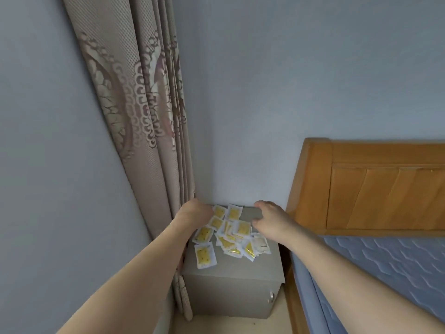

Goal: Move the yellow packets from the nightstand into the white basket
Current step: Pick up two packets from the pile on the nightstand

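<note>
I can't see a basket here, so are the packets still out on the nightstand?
Out: the packets lie scattered on the nightstand top, both hands reaching over them. No basket shows.

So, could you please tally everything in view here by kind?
yellow packets in white-edged wrappers: at least 10; the pile overlaps, so no exact count
grey nightstand: 1
wooden bed with a blue mattress: 1
patterned beige curtain: 1
bare hands: 2, the left hand and the right hand
Total: at least 15
</note>
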Tool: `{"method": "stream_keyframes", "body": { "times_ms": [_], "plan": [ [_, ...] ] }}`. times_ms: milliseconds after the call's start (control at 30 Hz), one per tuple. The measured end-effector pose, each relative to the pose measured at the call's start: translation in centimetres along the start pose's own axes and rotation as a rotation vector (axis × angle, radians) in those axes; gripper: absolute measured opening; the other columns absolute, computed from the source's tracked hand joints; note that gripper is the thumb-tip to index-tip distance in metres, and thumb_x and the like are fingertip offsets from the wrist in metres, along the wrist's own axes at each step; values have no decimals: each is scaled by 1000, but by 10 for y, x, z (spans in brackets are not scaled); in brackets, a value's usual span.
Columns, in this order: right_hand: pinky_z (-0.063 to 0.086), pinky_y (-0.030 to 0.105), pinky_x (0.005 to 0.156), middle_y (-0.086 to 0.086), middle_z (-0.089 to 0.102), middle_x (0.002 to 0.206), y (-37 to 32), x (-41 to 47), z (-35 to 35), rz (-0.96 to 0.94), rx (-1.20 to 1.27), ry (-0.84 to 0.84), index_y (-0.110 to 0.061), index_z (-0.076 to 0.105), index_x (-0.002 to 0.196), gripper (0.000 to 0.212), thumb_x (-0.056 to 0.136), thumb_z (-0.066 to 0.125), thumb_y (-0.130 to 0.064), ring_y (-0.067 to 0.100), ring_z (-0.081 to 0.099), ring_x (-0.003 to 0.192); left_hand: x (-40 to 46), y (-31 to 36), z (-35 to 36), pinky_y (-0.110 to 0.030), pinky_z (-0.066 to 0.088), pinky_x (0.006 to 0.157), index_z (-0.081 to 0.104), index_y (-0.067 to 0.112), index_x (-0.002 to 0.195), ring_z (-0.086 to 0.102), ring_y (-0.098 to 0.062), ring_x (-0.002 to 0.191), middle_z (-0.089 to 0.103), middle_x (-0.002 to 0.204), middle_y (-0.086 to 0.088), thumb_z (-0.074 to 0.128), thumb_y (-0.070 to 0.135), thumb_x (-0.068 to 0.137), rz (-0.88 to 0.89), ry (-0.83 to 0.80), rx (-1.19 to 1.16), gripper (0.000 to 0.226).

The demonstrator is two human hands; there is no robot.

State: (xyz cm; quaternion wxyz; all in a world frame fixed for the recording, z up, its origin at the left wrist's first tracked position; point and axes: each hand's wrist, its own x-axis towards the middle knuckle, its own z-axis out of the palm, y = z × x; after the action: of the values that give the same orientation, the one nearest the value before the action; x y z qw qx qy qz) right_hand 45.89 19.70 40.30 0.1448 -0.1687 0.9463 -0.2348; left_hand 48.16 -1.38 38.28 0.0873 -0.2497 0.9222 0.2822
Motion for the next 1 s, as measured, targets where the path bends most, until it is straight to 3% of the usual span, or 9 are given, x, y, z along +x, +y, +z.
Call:
{"method": "stream_keyframes", "body": {
  "times_ms": [100, 167, 233, 333, 500, 600, 700, 867, 1000],
  "plan": [
    [45, 33, 95, 9, 50, 135, 6, 77, 14, 9, -21, -40, -9, 47, 133, 42, 93, 49, -21, 25, 51, 120, 78, -9, 22, -25, 43, 64, 49, 12, 77, 53, -17, 76, 54, 78, 0, 57, 29, 91, -85, -57, -85, 23],
    [49, 34, 90, 9, 55, 126, 11, 123, 25, 5, -19, -85, -10, 50, 131, 42, 91, 49, -21, 24, 56, 109, 118, -16, 40, -28, 48, 79, 54, 12, 96, 56, -20, 91, 57, 91, 0, 55, 29, 93, -131, -94, -96, 17],
    [52, 38, 87, 7, 58, 120, 21, 170, 43, 1, -14, -129, -14, 54, 126, 42, 85, 48, -23, 25, 59, 103, 157, -21, 61, -31, 50, 87, 61, 7, 114, 60, -23, 102, 60, 105, -4, 52, 29, 94, -192, -118, -85, 31],
    [49, 40, 95, 5, 58, 125, 37, 235, 76, -26, -41, -181, -16, 55, 125, 45, 82, 46, -25, 27, 56, 116, 208, -33, 95, -30, 47, 91, 56, 5, 127, 58, -26, 114, 61, 123, -11, 48, 31, 98, -290, -156, -72, 40],
    [43, 39, 101, 7, 47, 140, 68, 322, 147, -62, -115, -260, -15, 43, 139, 48, 92, 47, -19, 27, 47, 127, 274, -94, 177, -25, 40, 76, 57, 14, 126, 59, -25, 108, 61, 113, -5, 55, 46, 90, -452, -190, -29, 48],
    [42, 36, 102, 7, 43, 145, 88, 361, 195, -136, -198, -328, -14, 36, 146, 54, 94, 47, -18, 27, 46, 129, 298, -147, 243, -27, 48, 87, 58, 22, 123, 59, -24, 109, 61, 123, -2, 56, 64, 76, -566, -226, -83, 63],
    [42, 36, 100, 8, 42, 145, 98, 395, 237, -204, -267, -354, -11, 38, 144, 52, 93, 48, -17, 28, 46, 129, 318, -194, 303, -35, 49, 95, 55, 18, 131, 58, -24, 114, 58, 127, -4, 52, 79, 51, -708, -191, -169, 100],
    [46, 44, 97, 13, 48, 133, 98, 443, 302, -311, -372, -383, -7, 44, 137, 47, 94, 52, -26, 34, 49, 121, 330, -193, 325, -31, 43, 87, 42, 12, 139, 51, -28, 122, 51, 136, -7, 60, 86, 45, -860, -125, -143, 121],
    [45, 43, 97, 12, 46, 134, 81, 469, 345, -371, -415, -401, -10, 40, 140, 52, 95, 52, -32, 32, 47, 121, 344, -196, 340, -37, 45, 90, 44, 12, 136, 51, -29, 123, 52, 137, -8, 49, 93, 46, -809, -126, -69, 121]
  ]
}}
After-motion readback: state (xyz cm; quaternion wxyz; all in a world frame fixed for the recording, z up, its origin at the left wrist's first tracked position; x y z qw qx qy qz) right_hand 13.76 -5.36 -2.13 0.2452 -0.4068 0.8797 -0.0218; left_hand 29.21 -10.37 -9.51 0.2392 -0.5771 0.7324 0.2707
